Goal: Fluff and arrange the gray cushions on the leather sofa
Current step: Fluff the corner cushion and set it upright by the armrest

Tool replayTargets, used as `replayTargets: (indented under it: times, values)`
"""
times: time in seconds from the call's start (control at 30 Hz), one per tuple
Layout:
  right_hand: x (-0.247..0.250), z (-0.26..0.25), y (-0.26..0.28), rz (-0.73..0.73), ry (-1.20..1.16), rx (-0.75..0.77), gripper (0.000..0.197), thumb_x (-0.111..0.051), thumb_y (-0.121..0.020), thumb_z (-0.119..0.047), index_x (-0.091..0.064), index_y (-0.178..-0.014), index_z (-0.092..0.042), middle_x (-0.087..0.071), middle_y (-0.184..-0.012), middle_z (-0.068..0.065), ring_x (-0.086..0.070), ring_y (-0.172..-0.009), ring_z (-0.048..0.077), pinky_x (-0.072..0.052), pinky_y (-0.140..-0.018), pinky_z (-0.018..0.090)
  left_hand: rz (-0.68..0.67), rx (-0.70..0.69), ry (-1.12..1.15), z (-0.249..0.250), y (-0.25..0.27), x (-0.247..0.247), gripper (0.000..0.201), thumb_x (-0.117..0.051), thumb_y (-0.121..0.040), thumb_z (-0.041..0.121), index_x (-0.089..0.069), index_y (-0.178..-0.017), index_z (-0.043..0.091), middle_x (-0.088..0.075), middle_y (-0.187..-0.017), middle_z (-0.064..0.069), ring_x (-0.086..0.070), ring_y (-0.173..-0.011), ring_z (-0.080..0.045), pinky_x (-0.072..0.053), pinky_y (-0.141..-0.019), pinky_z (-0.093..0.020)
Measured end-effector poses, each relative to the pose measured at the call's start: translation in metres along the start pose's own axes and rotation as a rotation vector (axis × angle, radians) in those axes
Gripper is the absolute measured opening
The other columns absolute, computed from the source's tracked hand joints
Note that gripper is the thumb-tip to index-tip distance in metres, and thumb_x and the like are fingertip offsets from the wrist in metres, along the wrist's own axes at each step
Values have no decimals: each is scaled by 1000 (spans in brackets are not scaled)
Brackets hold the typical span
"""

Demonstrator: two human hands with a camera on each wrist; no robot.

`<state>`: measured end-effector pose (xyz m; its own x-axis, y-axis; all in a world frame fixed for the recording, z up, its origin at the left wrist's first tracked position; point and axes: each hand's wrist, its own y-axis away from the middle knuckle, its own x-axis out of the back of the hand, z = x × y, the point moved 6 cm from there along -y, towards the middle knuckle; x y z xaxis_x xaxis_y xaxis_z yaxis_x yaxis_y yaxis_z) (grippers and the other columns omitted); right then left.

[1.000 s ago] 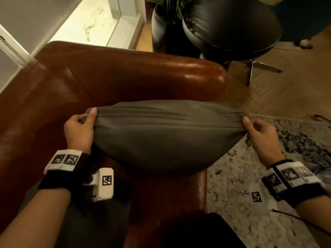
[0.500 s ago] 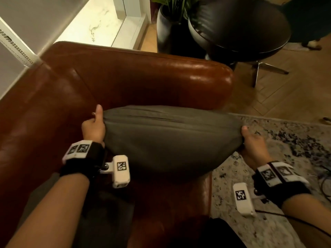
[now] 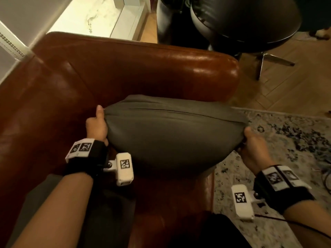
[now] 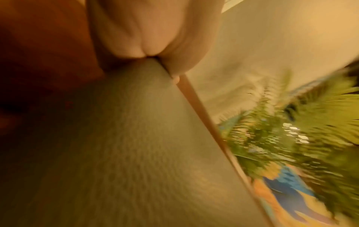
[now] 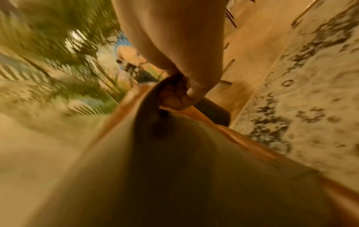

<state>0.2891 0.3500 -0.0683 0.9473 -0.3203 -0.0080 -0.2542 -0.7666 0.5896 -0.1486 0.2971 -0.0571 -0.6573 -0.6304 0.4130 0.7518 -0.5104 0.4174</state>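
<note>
Gray fabric fills the space between the two hands in the head view: a plump gray cushion point(image 3: 172, 135) is held edge-up over the seat of the brown leather sofa point(image 3: 125, 72), its seam running from one hand to the other. At its one end the left hand point(image 3: 96, 126) grips the corner, thumb lying up along the fabric and the fingers hidden behind it. At the opposite end the right hand point(image 3: 254, 149) grips the other corner, the fingers tucked out of sight under the cloth. Beyond the right hand lies a speckled rug point(image 3: 286, 140) on a wooden floor, and farther ahead of both hands stands a dark round chair point(image 3: 250, 24). From the left wrist, blurred, the palm and thumb press against the cushion's corner point(image 4: 136, 138), with sofa leather beside the hand; the fingers cannot be made out. From the right wrist, also blurred, the thumb and curled fingers point(image 5: 174, 98) pinch a bunched fold of the cushion, with the rug point(image 5: 310, 92) on the outer side of the hand.
</note>
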Motion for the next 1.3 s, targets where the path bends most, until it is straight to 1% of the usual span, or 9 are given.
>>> replayTargets:
  times: [0.17,0.43,0.53,0.63,0.83,0.93,1.07,1.2,1.3]
  values:
    - [-9,26,-8,17,-11,-178,29,-40,-103,-36,-57,-113,-14,-63,-106,4,-60,-86,17,-48,-65,32,8,62,-45,-13,-4,-9,65,-43,-98,53,-58,-119,-7,-61,-125,-24,-58,-114,-39,-46,-99,-47]
    - [-8,-13,-10,-56,-70,-83,36,-41,-102,-40,-57,-115,-11,-67,-108,2,-63,-98,19,-51,-71,33,89,-67,84,16,-18,3,51,-46,-96,53,-57,-68,12,-64,-81,-11,-65,-94,-33,-50,-82,-44]
    - [-11,6,-16,-11,-50,-169,40,-43,-101,-39,-53,-124,-8,-66,-112,7,-63,-95,21,-52,-65,34,65,1,-43,17,-17,-8,65,-43,-96,56,-62,-100,-6,-63,-109,-26,-62,-105,-44,-49,-90,-50]
    - [-9,14,-24,28,-42,-191,39,-49,-100,-36,-54,-130,-12,-64,-119,5,-62,-95,20,-52,-61,33,47,66,-7,15,-17,-11,64,-48,-97,49,-49,-132,-6,-57,-131,-16,-57,-117,-33,-44,-101,-44]
    - [-1,-31,-24,23,89,68,36,-71,-86,-35,-61,-106,-8,-69,-96,2,-67,-90,17,-52,-63,30,-131,-28,84,42,-27,-4,54,-79,-66,57,-67,-95,13,-71,-106,-9,-69,-97,-22,-53,-93,-37]
    - [-1,-58,-13,25,150,201,24,-72,-86,-25,-65,-93,-3,-69,-88,6,-68,-84,17,-54,-64,27,-221,-87,41,59,-17,-8,29,-83,-74,31,-65,-78,8,-70,-86,-8,-68,-72,-14,-58,-69,-25]
    - [10,-72,3,-1,208,296,35,-65,-90,-35,-67,-94,0,-70,-96,10,-67,-92,19,-57,-77,33,-183,-207,90,67,-21,13,22,-84,-73,25,-65,-76,14,-70,-87,-8,-69,-82,-23,-57,-81,-35]
    - [-8,-52,-2,-10,377,205,46,-63,-91,-38,-66,-96,8,-69,-101,26,-67,-95,34,-57,-83,52,-31,-185,-41,47,-36,20,51,-86,-46,59,-64,-67,18,-74,-88,-13,-72,-87,-30,-58,-84,-48]
    - [-20,-56,-10,-13,261,172,34,-60,-94,-33,-66,-86,0,-70,-94,18,-68,-91,29,-55,-84,45,24,-226,37,61,-26,16,46,-87,-62,41,-67,-93,14,-71,-99,-11,-70,-93,-28,-58,-86,-42]
